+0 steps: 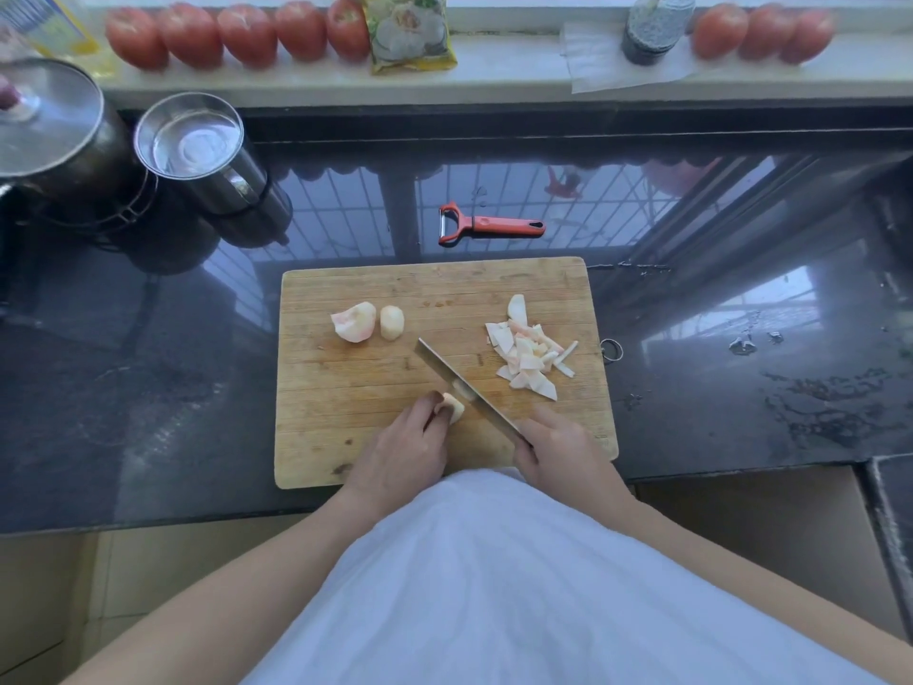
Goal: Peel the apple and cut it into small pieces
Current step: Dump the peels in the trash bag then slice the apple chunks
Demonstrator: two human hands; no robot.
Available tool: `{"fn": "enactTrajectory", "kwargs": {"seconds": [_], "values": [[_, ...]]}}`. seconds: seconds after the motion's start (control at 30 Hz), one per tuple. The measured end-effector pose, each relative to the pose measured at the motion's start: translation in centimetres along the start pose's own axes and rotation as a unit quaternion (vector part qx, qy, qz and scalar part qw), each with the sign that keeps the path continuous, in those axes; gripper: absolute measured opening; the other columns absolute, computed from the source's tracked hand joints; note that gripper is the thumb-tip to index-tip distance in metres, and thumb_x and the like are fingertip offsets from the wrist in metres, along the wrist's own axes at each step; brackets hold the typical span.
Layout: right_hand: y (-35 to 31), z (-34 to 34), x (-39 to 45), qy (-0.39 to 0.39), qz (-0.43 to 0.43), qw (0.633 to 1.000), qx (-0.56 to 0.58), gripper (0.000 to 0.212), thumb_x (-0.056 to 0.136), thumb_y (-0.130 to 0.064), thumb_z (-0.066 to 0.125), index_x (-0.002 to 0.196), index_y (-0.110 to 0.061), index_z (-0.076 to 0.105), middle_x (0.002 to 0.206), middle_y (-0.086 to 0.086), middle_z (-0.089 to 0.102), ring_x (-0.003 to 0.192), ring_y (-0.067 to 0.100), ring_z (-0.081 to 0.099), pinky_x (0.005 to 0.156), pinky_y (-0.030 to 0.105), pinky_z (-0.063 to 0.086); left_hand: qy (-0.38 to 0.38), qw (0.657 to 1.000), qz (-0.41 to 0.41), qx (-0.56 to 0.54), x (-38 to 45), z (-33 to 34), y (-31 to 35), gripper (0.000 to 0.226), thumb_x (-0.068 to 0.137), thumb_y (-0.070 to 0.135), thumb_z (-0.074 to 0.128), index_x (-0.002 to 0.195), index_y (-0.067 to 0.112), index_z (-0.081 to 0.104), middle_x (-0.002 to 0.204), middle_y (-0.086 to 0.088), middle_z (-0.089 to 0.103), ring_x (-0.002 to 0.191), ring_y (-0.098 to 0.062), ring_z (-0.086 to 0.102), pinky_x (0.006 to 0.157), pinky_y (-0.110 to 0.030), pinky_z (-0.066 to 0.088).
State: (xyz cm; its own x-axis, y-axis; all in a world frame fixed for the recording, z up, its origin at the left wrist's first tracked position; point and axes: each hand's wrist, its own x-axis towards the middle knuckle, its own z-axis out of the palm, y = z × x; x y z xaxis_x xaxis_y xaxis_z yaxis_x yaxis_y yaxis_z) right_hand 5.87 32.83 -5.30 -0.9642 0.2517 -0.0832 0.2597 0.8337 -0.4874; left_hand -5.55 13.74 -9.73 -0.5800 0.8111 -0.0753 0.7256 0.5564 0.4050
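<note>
Mid-chop on the cutting board (346, 437), peeling done.

Left to right: two peeled apple chunks (368, 322) waiting uncut at the board's left; left hand (400, 452) with fingers curled over the apple piece (453, 406) at the near edge; knife (464, 388) angled across it, handle wrapped in the right hand (558, 454); heap of cut pieces (531, 351) at right. Roughly half left to dice, by the look. Peeler (489, 224) beyond the board, pots (197, 155) far left, nothing blocking.
</note>
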Motion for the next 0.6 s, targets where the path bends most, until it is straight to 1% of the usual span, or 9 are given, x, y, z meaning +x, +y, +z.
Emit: {"fn": "enactTrajectory", "kwargs": {"seconds": [0.07, 0.13, 0.2, 0.27, 0.33, 0.4, 0.47, 0.53, 0.6], "values": [[0.5, -0.6, -0.9, -0.008, -0.014, 1.000, -0.004, 0.019, 0.073, -0.003, 0.065, 0.062, -0.011, 0.052, 0.061, 0.003, 0.044, 0.041, 0.029, 0.046, 0.034, 0.028, 0.035, 0.012, 1.000, 0.022, 0.012, 0.0, 0.0, -0.1, 0.038, 0.081, 0.005, 0.064, 0.119, 0.003, 0.066, 0.117, -0.010, 0.061, 0.085, -0.027, 0.064, 0.051, -0.036, 0.051], [0.7, -0.8, -1.6, -0.009, -0.027, 1.000, -0.013, 0.015, 0.071, -0.005, 0.060, 0.062, -0.012, 0.051, 0.061, 0.002, 0.045, 0.040, 0.027, 0.045, 0.032, 0.026, 0.035, 0.015, 0.999, 0.043, 0.025, 0.2, 0.1, -0.1, 0.041, 0.082, 0.010, 0.050, 0.119, 0.002, 0.066, 0.114, -0.010, 0.062, 0.084, -0.025, 0.062, 0.058, -0.034, 0.054], [0.8, -0.8, -1.8, -0.011, -0.038, 0.999, -0.023, 0.014, 0.071, -0.006, 0.058, 0.062, -0.013, 0.050, 0.061, 0.002, 0.046, 0.040, 0.025, 0.045, 0.031, 0.026, 0.036, 0.014, 0.998, 0.052, 0.039, 0.3, 0.4, -0.2, 0.043, 0.081, 0.013, 0.046, 0.117, 0.003, 0.067, 0.112, -0.009, 0.063, 0.084, -0.024, 0.061, 0.063, -0.033, 0.057], [1.0, -0.6, -2.0, -0.026, -0.033, 0.999, -0.034, 0.017, 0.072, -0.005, 0.061, 0.062, -0.013, 0.050, 0.061, 0.002, 0.046, 0.039, 0.027, 0.044, 0.029, 0.029, 0.038, 0.012, 0.998, 0.050, 0.042, 0.4, 0.6, -0.3, 0.043, 0.082, 0.014, 0.044, 0.116, 0.004, 0.068, 0.113, -0.007, 0.063, 0.085, -0.024, 0.061, 0.060, -0.034, 0.059], [1.4, 0.0, -1.9, -0.048, -0.016, 0.997, -0.064, 0.020, 0.069, -0.002, 0.068, 0.062, -0.011, 0.052, 0.061, 0.002, 0.046, 0.037, 0.029, 0.044, 0.028, 0.030, 0.038, 0.002, 0.998, 0.048, 0.046, 0.6, 0.4, -0.2, 0.046, 0.082, 0.014, 0.042, 0.118, 0.007, 0.069, 0.114, -0.005, 0.065, 0.085, -0.023, 0.063, 0.058, -0.034, 0.059], [1.4, 0.7, -1.4, -0.076, -0.010, 0.993, -0.085, 0.022, 0.066, 0.000, 0.074, 0.062, -0.010, 0.055, 0.061, 0.003, 0.045, 0.035, 0.030, 0.043, 0.028, 0.030, 0.038, -0.001, 0.997, 0.050, 0.060, 0.6, 0.3, -0.1, 0.050, 0.081, 0.014, 0.041, 0.120, 0.008, 0.071, 0.114, -0.005, 0.067, 0.081, -0.024, 0.063, 0.059, -0.034, 0.058], [1.0, 1.2, -0.4, -0.089, -0.012, 0.992, -0.086, 0.023, 0.068, 0.000, 0.076, 0.063, -0.009, 0.055, 0.062, 0.004, 0.046, 0.036, 0.032, 0.045, 0.029, 0.031, 0.038, 0.004, 0.996, 0.052, 0.069, 0.6, 0.0, 0.1, 0.050, 0.081, 0.013, 0.041, 0.120, 0.008, 0.072, 0.112, -0.007, 0.067, 0.076, -0.024, 0.063, 0.057, -0.034, 0.057], [0.1, 1.4, 0.6, -0.078, 0.001, 0.994, -0.079, 0.020, 0.075, -0.003, 0.071, 0.066, -0.009, 0.055, 0.064, 0.005, 0.047, 0.041, 0.034, 0.049, 0.033, 0.033, 0.040, 0.008, 0.996, 0.052, 0.075, 0.5, -0.4, 0.4, 0.048, 0.080, 0.014, 0.042, 0.116, 0.007, 0.073, 0.105, -0.006, 0.067, 0.076, -0.023, 0.064, 0.055, -0.031, 0.054], [-0.4, 1.5, 1.4, -0.064, 0.020, 0.995, -0.070, 0.015, 0.085, -0.009, 0.061, 0.071, -0.009, 0.055, 0.069, 0.006, 0.046, 0.050, 0.037, 0.053, 0.040, 0.039, 0.044, 0.008, 0.997, 0.046, 0.068, 0.3, -0.7, 0.5, 0.044, 0.080, 0.014, 0.044, 0.115, 0.006, 0.071, 0.104, -0.006, 0.065, 0.079, -0.022, 0.065, 0.051, -0.030, 0.050]]}}
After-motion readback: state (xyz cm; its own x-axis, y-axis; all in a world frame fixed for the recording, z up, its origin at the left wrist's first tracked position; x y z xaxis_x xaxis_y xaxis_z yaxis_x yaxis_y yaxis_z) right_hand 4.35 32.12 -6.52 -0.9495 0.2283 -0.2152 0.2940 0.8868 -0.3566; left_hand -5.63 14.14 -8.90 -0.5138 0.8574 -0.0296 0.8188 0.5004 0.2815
